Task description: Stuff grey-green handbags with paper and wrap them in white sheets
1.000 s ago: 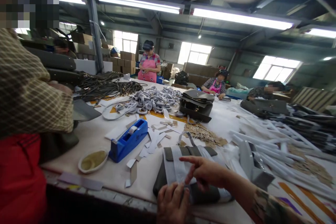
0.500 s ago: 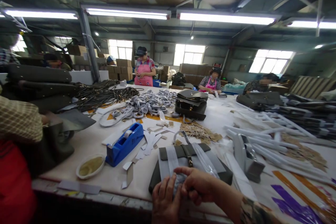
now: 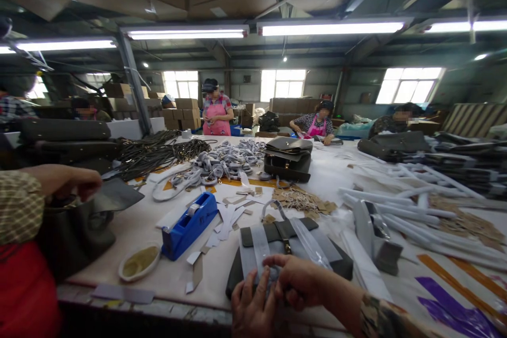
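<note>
A dark grey-green handbag (image 3: 336, 259) lies at the table's front edge, with pale translucent strips (image 3: 261, 243) across its flap and a gold clasp (image 3: 288, 247) in the middle. My left hand (image 3: 253, 301) rests on the bag's near side, fingers stretched out. Beside it, my right hand (image 3: 303, 280) has its index finger extended over pale wrapping and its other fingers curled. Whatever those curled fingers grip is hidden. Both hands almost touch at the wrapping.
Left of the bag stand a blue tape dispenser (image 3: 190, 224) and a shallow dish (image 3: 138, 263). A grey dispenser (image 3: 378, 237) is at the right. Wrapped straps (image 3: 233, 158) and a finished-looking bag (image 3: 287, 158) lie farther back. A co-worker's hand (image 3: 75, 179) handles a dark bag at left.
My view has shifted slightly. My hands stay on the bag with only small finger movement. At left, the co-worker's hand has risen above the dark bag.
</note>
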Motion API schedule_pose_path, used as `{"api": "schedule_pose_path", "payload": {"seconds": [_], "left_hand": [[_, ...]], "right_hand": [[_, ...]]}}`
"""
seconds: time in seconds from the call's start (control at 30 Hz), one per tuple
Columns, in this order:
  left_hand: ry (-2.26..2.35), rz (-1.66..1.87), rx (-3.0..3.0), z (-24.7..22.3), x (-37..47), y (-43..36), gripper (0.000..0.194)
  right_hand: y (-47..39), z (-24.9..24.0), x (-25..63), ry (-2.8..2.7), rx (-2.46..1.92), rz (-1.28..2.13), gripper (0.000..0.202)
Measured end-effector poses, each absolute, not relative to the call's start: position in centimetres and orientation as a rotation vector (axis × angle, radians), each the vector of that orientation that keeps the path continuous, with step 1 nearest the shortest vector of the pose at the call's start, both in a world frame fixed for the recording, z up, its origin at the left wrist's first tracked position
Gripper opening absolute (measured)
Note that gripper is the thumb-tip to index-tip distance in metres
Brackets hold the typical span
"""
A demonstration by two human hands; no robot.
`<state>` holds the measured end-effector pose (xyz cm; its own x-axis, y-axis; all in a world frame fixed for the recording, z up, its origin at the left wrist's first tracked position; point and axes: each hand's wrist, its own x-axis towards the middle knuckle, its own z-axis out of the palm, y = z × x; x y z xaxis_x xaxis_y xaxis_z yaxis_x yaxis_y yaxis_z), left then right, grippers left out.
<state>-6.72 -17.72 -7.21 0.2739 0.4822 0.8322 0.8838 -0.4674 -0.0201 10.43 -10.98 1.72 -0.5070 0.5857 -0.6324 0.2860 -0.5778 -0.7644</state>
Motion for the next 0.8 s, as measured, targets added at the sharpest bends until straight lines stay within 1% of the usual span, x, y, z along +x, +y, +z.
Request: {"api": "schedule_pose_path", "payload": {"seconds": [0.1,0.17,0.2,0.27,0.33,0.4,0.5,0.57,0.7,0.8], "left_hand": [[-1.236,-1.118,-2.068,-7.7,-6.6,-17.4,0.027],[-1.21,-1.119,-2.06,-8.0,-6.6,-17.2,0.028],[-1.195,-1.111,-2.051,-8.1,-6.7,-17.1,0.028],[-1.19,-1.087,-2.032,-8.1,-6.7,-17.0,0.029],[-1.218,-1.072,-2.025,-8.1,-6.8,-17.0,0.031],[-1.244,-1.077,-2.037,-7.9,-6.7,-17.2,0.03],[-1.234,-1.107,-2.038,-7.6,-6.6,-17.3,0.023],[-1.213,-1.12,-2.009,-7.5,-6.6,-17.2,0.018],[-1.18,-1.156,-1.951,-7.5,-6.5,-16.8,0.016],[-1.163,-1.196,-1.928,-7.6,-6.5,-16.5,0.017]], "right_hand": [[-10.9,2.0,10.2,-1.382,-1.506,2.167,0.099],[-10.7,2.5,10.0,-1.576,-1.571,2.071,0.093],[-10.6,2.9,9.8,-1.757,-1.623,1.958,0.088],[-10.3,3.8,9.4,-2.138,-1.709,1.62,0.08],[-10.0,4.7,9.1,-2.367,-1.723,1.279,0.071],[-9.9,5.5,8.9,-2.41,-1.69,1.07,0.068],[-10.0,6.6,9.3,-2.405,-1.696,0.709,0.073],[-10.4,7.2,9.9,-2.417,-1.674,0.507,0.066],[-11.9,7.4,11.2,-2.634,-1.32,0.369,0.035],[-12.5,6.6,11.5,-2.625,-1.226,0.346,0.029]]}}
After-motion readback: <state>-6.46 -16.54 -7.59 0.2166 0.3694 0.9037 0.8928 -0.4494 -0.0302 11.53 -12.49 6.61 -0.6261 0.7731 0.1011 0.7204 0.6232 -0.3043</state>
